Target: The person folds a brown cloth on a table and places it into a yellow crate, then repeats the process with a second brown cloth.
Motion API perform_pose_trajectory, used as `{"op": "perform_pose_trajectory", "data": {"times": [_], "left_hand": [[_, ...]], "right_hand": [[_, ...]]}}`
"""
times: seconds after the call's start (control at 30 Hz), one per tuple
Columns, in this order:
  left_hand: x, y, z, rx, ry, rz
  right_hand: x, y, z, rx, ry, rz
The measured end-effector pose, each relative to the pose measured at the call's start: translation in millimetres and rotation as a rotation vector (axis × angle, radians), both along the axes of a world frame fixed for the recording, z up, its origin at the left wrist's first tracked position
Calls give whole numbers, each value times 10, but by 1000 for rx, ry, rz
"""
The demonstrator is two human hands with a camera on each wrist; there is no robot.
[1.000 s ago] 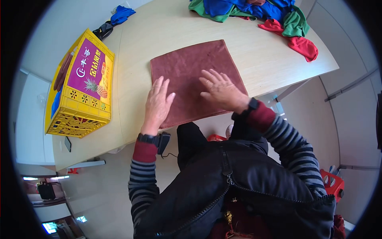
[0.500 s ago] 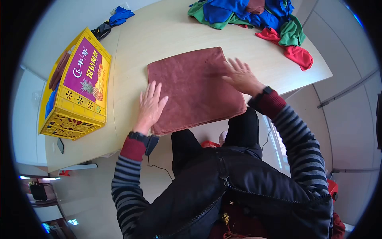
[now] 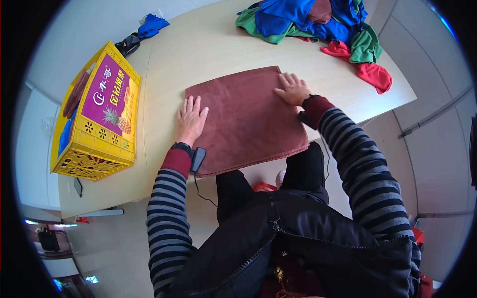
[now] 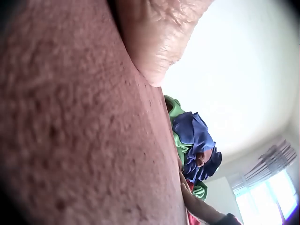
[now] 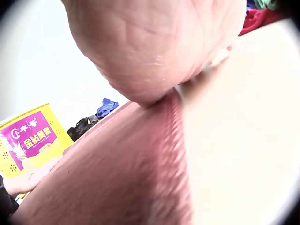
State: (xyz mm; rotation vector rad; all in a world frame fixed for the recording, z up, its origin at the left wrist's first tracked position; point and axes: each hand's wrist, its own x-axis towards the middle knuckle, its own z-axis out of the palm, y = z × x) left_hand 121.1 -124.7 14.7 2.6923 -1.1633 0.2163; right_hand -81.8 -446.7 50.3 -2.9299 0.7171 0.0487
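A brown cloth with stitched edges lies flat on the pale table, its near edge at the table's front. My left hand rests on the cloth's left edge with the fingers straight and pointing away from me. Over at the right edge, my right hand lies across the border near the far corner, fingers extended. In the right wrist view the palm presses close on the stitched hem. The left wrist view has the heel of the left hand against the cloth surface.
A yellow crate with a pineapple label stands at the left, cloths inside it. Blue, green, red and brown cloths form a pile at the back right. A blue cloth lies at the back left, and a phone near the front left.
My right hand has moved from the middle of the cloth out to its right edge. My left hand has shifted slightly left onto the left edge.
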Motion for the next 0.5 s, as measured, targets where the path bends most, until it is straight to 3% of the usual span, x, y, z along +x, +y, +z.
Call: {"op": "perform_pose_trajectory", "data": {"times": [0.03, 0.13, 0.23, 0.37, 0.5], "left_hand": [[9, 3, 31, 32, -15, 37], [28, -90, 129, 95, -41, 118], [12, -556, 276, 108, -159, -83], [211, -984, -110, 67, -40, -186], [291, -916, -88, 37, -23, -103]], "right_hand": [[-40, -76, 72, 10, 112, -73], [176, -39, 129, -88, 12, -30], [659, 334, 32, -42, -114, 109], [1105, 787, -32, 16, -147, 221], [1158, 688, -278, 20, -168, 223]]}}
